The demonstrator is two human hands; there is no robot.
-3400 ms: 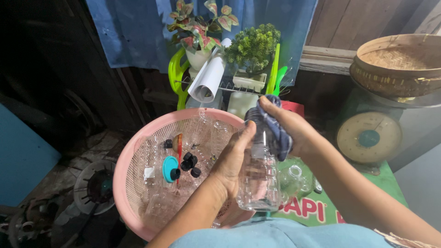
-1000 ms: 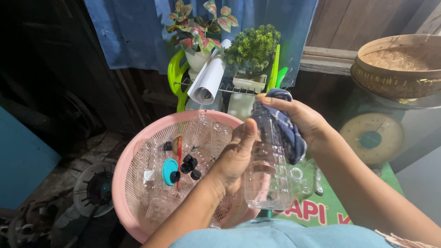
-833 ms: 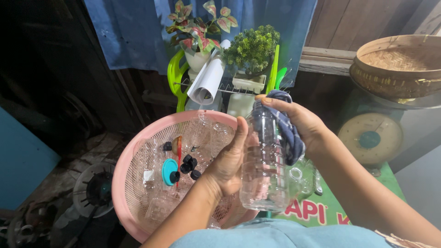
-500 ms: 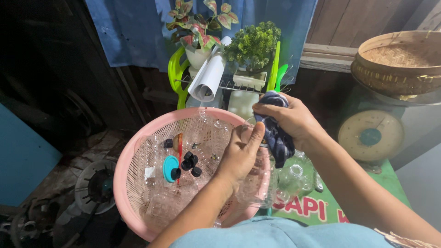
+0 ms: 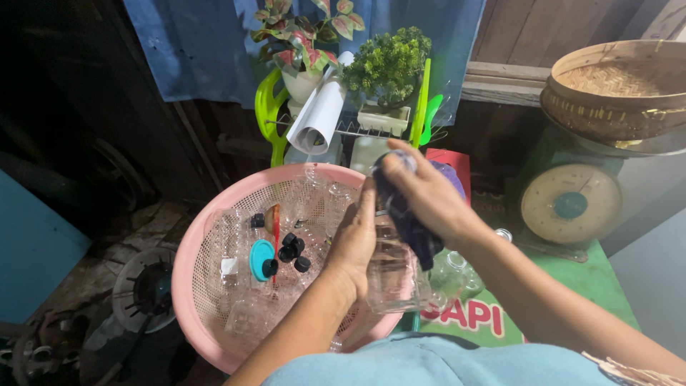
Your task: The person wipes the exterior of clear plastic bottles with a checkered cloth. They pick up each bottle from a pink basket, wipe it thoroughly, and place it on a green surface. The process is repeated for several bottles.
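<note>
A blue cloth (image 5: 200, 50) hangs across the back wall, and below it a round pink mesh basket (image 5: 196, 250) takes up the middle of the view, holding clear plastic bottles, several small black caps (image 5: 289, 251) and one round teal lid (image 5: 261, 259). To the right a woven bamboo tray (image 5: 614, 86) sits on top of a weighing scale (image 5: 570, 204) with a pale round dial. The scale stands on a green desk (image 5: 607, 279), whose near edge carries a green sheet with large red lettering (image 5: 471, 314). Behind the basket a green plastic rack (image 5: 270, 118) holds a rolled white paper (image 5: 320, 118), a pot of pink-green leaves (image 5: 300, 28) and a small bushy green plant (image 5: 389, 64); a flat red package (image 5: 446, 161) stands just beside the rack. Over the basket's right rim the left hand (image 5: 357, 239) is wrapped around the body of a clear plastic bottle (image 5: 393, 271), held upright. The right hand (image 5: 425, 193) is closed on a dark cloth (image 5: 407, 218) pressed over the bottle's top. More clear jars (image 5: 457, 268) lie just right of the bottle.
</note>
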